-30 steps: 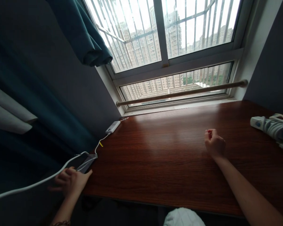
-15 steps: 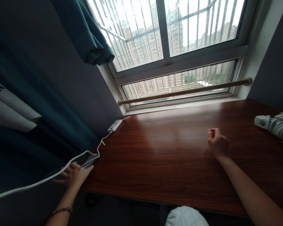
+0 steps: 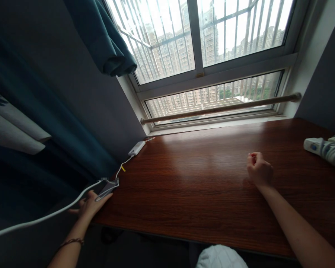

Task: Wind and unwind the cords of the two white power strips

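Note:
My left hand (image 3: 89,204) lies at the desk's left edge with its fingers stretched out, the fingertips against a dark phone (image 3: 108,187) that rests on the corner. A thick white cable (image 3: 44,217) crosses the hand and runs off to the left. A thinner white cable (image 3: 122,168) with a yellow tag links the phone area to a white power bank (image 3: 136,148) near the wall. My right hand (image 3: 258,172) rests as a loose fist on the wooden desk (image 3: 195,186), nothing visible in it.
A white power strip with coiled cable (image 3: 328,150) lies at the desk's right edge. A wooden rod (image 3: 220,108) runs along the barred window. Teal curtains (image 3: 44,123) hang at the left. Something white (image 3: 217,257) shows below the desk's front edge.
My left hand has slid slightly forward along the desk edge and its fingers have flattened out by the phone. The right fist has barely shifted.

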The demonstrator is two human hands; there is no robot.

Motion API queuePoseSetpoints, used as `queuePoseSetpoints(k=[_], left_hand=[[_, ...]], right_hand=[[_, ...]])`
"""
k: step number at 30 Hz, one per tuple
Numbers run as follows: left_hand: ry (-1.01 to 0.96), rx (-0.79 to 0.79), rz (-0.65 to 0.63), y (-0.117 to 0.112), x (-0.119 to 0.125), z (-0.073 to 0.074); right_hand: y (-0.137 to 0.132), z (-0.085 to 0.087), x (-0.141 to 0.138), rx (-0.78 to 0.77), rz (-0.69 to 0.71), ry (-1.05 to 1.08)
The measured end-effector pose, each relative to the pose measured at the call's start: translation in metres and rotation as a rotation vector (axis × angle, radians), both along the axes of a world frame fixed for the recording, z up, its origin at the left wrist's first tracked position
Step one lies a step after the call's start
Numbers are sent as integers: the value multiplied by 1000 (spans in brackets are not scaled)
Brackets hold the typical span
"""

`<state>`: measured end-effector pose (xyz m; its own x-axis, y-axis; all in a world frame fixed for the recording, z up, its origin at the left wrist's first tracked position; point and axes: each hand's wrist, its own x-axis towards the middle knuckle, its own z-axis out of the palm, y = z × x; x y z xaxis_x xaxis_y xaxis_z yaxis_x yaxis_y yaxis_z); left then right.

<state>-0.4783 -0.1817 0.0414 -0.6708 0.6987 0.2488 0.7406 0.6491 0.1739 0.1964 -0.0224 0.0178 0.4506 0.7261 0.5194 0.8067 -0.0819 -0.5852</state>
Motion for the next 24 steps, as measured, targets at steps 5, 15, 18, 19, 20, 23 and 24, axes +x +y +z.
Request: queuePoseSetpoints(k=[5, 15, 18, 19, 20, 23, 24], left_hand=[[-69, -74, 96, 5, 13, 9], [-26, -114, 78, 8, -15, -6], [-28, -133, 89, 9, -27, -12], [-26, -131, 87, 9, -31, -14], [-27, -126, 83, 9, -35, -15], [-41, -117, 74, 10, -42, -18], [-44, -118, 75, 10, -43, -18]], right_hand=[[0, 0, 0, -16, -2, 3], [1, 0, 0, -27, -14, -16], [0, 0, 1, -27, -6, -21], [0, 0, 1, -24, -5, -21], [0, 0, 1, -22, -3, -20], [0, 0, 1, -19, -1, -19], [0, 0, 1, -17, 0, -20]])
